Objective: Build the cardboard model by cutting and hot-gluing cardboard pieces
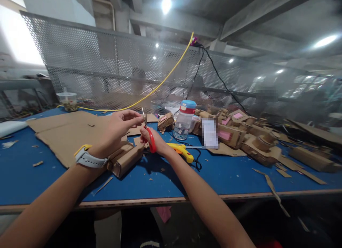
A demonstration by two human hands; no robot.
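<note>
Plainly, one blue worktop (213,182) carried one broad cardboard sheet (69,128) at left, one clear bottle (182,124) and one yellow glue gun (189,156). Above it, the left hand's (114,128) fingers were narrowed, their hold unclear; the right hand's (158,141) fingers gripped one pair of scissors (152,143), red-handled, slim metal blades upward.

Blue-topped bench (227,176) spanning the frame; at left, a broad cardboard sheet (69,130) lying flat, a lidded clear cup (67,102) behind it; left of centre, a folded cardboard block (127,160); near centre, an upright blue-lidded bottle (182,124), with a yellow glue gun (188,156) before it; at right, clustered cardboard constructions (258,150); small scraps (37,164) scattered about.
</note>
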